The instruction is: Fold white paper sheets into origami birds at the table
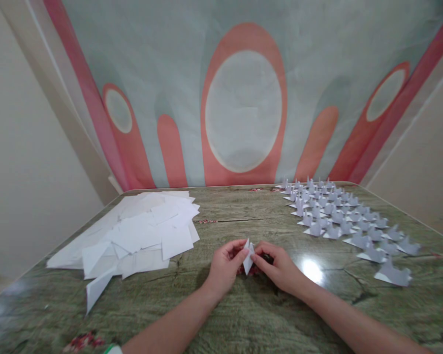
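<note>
Between my two hands is a small folded white paper piece (pixel 248 260), narrow and pointed at its top and bottom. My left hand (pixel 227 263) pinches its left side with thumb and fingers. From the other side, my right hand (pixel 275 263) grips its right edge the same way. Both hands are just above the table, near the middle. Several finished-looking folded paper birds (pixel 332 211) stand in rows on the right, the nearest paper bird (pixel 393 273) being closest to my right forearm.
A loose pile of white paper sheets (pixel 143 226) covers the left part of the wood-patterned table (pixel 229 211). One creased sheet (pixel 99 290) sticks out from its front. Behind the table hangs a grey-green backdrop (pixel 188 49) with coral shapes. A light reflection shines right of my hands.
</note>
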Available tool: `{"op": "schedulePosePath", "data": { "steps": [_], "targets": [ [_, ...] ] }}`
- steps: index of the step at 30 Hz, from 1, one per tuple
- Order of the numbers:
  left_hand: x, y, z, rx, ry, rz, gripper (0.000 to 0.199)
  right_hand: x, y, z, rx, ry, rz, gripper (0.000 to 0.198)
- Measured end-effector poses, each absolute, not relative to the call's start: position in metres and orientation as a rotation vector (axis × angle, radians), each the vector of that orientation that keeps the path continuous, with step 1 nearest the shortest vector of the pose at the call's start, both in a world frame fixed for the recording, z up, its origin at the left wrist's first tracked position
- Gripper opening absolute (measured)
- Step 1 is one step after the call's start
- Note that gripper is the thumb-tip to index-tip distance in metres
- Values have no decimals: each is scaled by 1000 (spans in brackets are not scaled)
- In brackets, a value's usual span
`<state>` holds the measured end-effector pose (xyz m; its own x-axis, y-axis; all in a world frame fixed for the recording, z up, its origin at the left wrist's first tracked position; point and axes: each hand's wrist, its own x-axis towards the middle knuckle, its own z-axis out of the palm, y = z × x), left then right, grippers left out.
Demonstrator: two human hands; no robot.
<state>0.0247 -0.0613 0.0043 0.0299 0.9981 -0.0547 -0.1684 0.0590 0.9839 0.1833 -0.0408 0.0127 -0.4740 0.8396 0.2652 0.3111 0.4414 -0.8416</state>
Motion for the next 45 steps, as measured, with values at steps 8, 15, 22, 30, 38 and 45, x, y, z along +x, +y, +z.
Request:
{"op": "schedulePosePath", "data": {
  "steps": [8, 15, 22, 30, 38, 45],
  "targets": [
    [23, -58, 0, 1095, 1145, 1205, 39, 185, -35, 7, -1059, -1965, 947, 22],
    [15, -60, 7, 1815, 1304, 1213, 32, 195, -19, -6, -1118, -2077, 666, 19],
    [8, -60, 14, 2410, 1273, 900, 28, 195, -18, -11, -1176, -2156, 514, 13],
    [8, -60, 9, 2511, 1322, 719, 25, 195, -17, -13, -1191, -2165, 441, 12],
    [7, -62, 17, 2540, 1296, 593, 32, 194, -19, -13, -1168, -2138, 371, 12],
    [5, -56, 13, 2346, 1306, 691, 51, 194, -18, -14, -1163, -2236, 356, 14]
  ]
}}
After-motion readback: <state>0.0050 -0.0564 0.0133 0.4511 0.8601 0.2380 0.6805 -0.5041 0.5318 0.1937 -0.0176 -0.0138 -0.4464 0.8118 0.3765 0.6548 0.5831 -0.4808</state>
